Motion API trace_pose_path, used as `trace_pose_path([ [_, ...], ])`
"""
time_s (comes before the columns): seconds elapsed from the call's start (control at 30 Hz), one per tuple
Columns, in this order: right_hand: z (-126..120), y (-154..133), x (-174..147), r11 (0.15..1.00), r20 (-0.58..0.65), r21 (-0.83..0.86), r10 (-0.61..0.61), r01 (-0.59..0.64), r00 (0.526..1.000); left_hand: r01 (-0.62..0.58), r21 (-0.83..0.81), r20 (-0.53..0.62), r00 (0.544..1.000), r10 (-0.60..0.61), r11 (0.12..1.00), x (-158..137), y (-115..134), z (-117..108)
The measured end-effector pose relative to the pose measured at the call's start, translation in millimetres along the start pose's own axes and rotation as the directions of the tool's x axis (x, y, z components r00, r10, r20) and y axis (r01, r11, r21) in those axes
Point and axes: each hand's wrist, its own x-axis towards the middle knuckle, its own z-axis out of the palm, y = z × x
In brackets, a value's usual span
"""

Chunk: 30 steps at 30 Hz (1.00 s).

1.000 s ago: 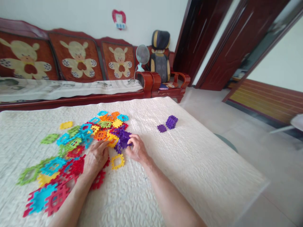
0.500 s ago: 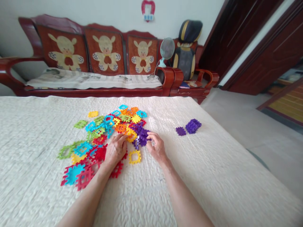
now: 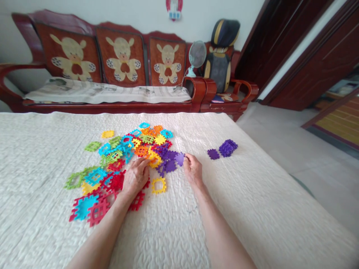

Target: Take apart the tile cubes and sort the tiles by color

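white wall (image 3: 126, 13) | red-brown wooden sofa (image 3: 112, 108) | bear cushions (image 3: 122, 56) | pale floor (image 3: 269, 138) | dark door (image 3: 311, 59)

A purple tile (image 3: 180, 159) (toothed-edged, I can see) is held beside other purple pieces (image 3: 170, 166); left of them, a yellow piece (image 3: 155, 160) lies in the heap (image 3: 115, 155).

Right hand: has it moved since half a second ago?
Yes: the right hand has moved rightward, away from the loose yellow frame and closer to the stack of purple pieces.
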Motion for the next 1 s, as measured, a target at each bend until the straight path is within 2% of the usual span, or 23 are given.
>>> trace_pose_path([
  [0.13, -10.2, 7.6, 3.6, 0.982, 0.008, -0.189, 0.026, -0.023, 1.000, -0.003, 0.015, -0.002, 1.000, 0.003, 1.000, 0.4, 0.3, -0.6],
  [0.2, -12.5, 8.6, 3.4, 0.972, -0.004, -0.233, 0.026, -0.026, 1.000, -0.007, 0.021, -0.005, 1.000, 0.007, 1.000, 0.4, -0.1, -0.5],
  [0.33, -13.8, 5.7, 1.9, 0.973, 0.054, -0.232, -0.002, 0.014, 0.999, -0.038, 0.032, -0.018, 0.999, 0.038, 0.999, 0.0, -3.4, 1.2],
  [0.57, -18.9, 4.3, 2.3, 0.967, 0.184, -0.253, 0.034, 0.014, 0.982, -0.101, 0.058, -0.034, 0.994, 0.103, 0.993, -0.5, -10.2, 5.1],
  [0.83, -23.3, 8.4, 6.0, 0.977, 0.203, -0.214, 0.036, 0.008, 0.979, -0.100, 0.068, -0.066, 0.992, 0.105, 0.993, -1.1, -10.9, 7.4],
  [1.0, -35.7, 6.5, 15.5, 0.985, 0.232, -0.170, 0.052, -0.012, 0.971, -0.098, 0.065, -0.075, 0.992, 0.102, 0.993, -1.0, -8.2, 5.8],
])
